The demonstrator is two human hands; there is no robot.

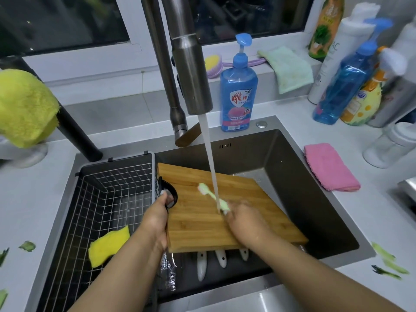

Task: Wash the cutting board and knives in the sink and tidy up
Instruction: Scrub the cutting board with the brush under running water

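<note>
Under one board [202, 221], three knives [221, 258].

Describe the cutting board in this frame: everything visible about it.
The cutting board is a rectangular slab that looks like bamboo, with lengthwise strips and a dark ring-shaped handle at its left edge. It lies tilted over the sink, wet under the running water. The left hand grips its left edge by the handle; the right hand holds a pale green brush against its top face. Three white knife handles stick out from beneath its near edge.
</note>
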